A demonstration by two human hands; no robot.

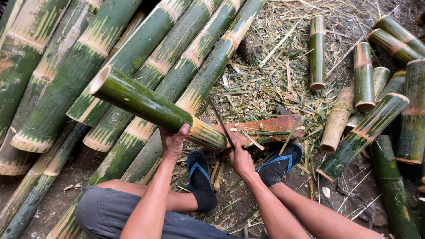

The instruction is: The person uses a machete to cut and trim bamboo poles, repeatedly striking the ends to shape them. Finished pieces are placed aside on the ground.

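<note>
my left hand [171, 144] has its fingers wrapped round a short green bamboo tube [155, 107] tilted on a reddish wooden block [265, 128], right hand [241, 159] fingers clenched on a thin dark blade [220, 120]

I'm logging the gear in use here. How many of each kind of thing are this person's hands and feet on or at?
green bamboo section, gripped by the left hand: 1
knife, in the right hand: 1
reddish wooden block under the work: 1
blue-strapped sandals: 2
Total: 5
</note>
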